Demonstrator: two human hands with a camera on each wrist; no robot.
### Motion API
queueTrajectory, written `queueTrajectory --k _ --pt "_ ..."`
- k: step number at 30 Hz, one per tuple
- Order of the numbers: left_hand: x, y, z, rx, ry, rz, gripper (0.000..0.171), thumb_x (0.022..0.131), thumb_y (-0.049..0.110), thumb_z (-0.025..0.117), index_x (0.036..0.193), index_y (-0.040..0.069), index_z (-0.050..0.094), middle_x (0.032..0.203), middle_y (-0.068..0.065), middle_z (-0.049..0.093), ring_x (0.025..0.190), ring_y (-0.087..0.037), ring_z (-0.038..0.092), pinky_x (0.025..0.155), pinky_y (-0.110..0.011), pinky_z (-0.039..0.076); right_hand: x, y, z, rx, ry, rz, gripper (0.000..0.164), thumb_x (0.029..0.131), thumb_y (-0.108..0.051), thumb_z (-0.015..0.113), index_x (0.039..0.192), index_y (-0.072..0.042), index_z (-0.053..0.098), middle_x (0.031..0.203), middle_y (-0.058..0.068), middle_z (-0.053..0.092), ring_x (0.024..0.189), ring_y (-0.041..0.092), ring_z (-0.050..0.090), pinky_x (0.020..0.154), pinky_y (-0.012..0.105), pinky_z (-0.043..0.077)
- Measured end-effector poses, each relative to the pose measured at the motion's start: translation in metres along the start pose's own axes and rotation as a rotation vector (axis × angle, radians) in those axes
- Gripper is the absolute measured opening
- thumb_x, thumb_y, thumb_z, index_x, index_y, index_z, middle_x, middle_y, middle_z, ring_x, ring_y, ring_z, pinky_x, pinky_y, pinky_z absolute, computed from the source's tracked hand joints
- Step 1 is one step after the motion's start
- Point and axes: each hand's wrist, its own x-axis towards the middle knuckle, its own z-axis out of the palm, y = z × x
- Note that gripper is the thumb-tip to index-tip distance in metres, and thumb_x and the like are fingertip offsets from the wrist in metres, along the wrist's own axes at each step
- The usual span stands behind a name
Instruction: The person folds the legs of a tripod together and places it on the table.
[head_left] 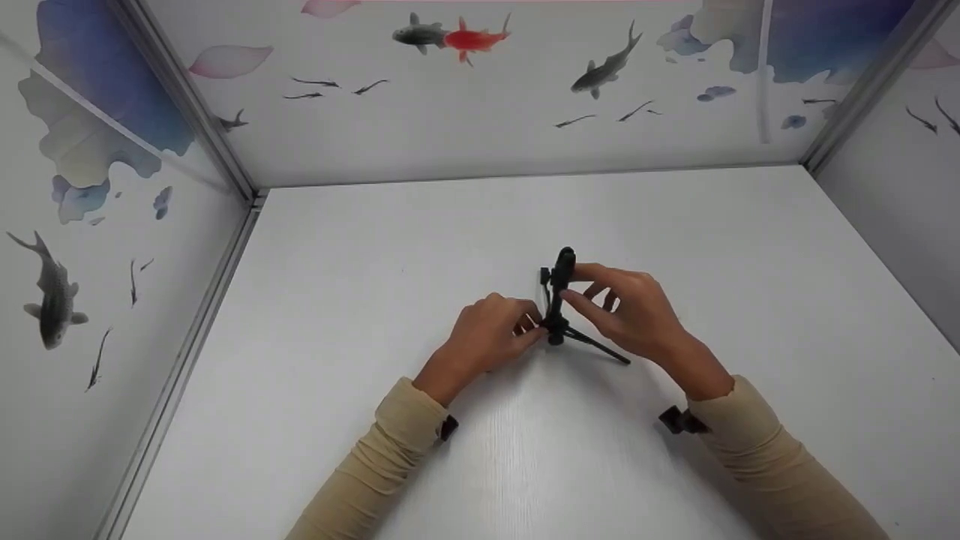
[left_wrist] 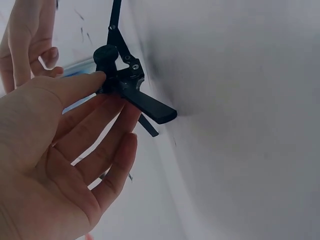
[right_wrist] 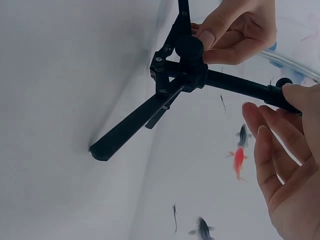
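In the head view, a small black tripod with splayed legs point(head_left: 556, 324) is standing on the smooth white tabletop point(head_left: 352, 255) between the left hand point(head_left: 491, 334) and the right hand point(head_left: 641, 311). In the left wrist view, left fingers point(left_wrist: 86, 128) are pinching the tripod's hub point(left_wrist: 131, 76). In the right wrist view, right fingers point(right_wrist: 281, 124) are clamping its tubular column point(right_wrist: 240, 84).
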Motion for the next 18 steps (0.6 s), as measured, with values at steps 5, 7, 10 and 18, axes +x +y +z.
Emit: queueTrajectory --k 5,7,10,18 --pt "0.0 0.0041 0.002 -0.006 0.007 -0.021 0.016 0.101 0.03 0.078 0.112 0.019 0.084 0.097 0.004 0.085 0.091 -0.011 0.079 0.076 -0.035 0.062 0.0006 -0.0005 0.0014 -0.007 0.006 -0.006 0.033 0.099 -0.014 0.08 0.132 -0.019 0.076 0.119 -0.005 0.083 0.081 0.01 0.078 0.061 0.021 0.055" --pt "-0.0002 0.0058 0.0028 0.0 0.014 -0.024 0.015 0.101 0.029 0.078 0.112 0.019 0.083 0.097 0.003 0.085 0.092 -0.011 0.079 0.076 -0.036 0.062 0.0007 -0.0009 0.0015 -0.01 0.01 -0.007 0.032 0.099 -0.014 0.081 0.131 -0.018 0.076 0.118 -0.005 0.083 0.08 0.01 0.078 0.06 0.021 0.054" --pt "-0.0005 0.0068 0.0039 0.016 0.027 -0.026 0.015 0.101 0.028 0.079 0.111 0.018 0.083 0.097 0.003 0.085 0.092 -0.012 0.079 0.075 -0.035 0.061 0.0007 -0.0017 0.0019 -0.011 0.012 -0.007 0.032 0.099 -0.014 0.081 0.13 -0.018 0.076 0.117 -0.005 0.083 0.079 0.009 0.077 0.06 0.021 0.053" --pt "-0.0007 0.0069 0.0044 -0.043 0.027 -0.038 0.015 0.1 0.025 0.081 0.111 0.016 0.083 0.1 0.001 0.085 0.094 -0.012 0.08 0.076 -0.033 0.061 0.0009 -0.0006 0.0039 -0.014 0.018 -0.023 0.034 0.099 -0.014 0.081 0.131 -0.019 0.075 0.116 -0.004 0.084 0.077 0.009 0.076 0.059 0.023 0.054"
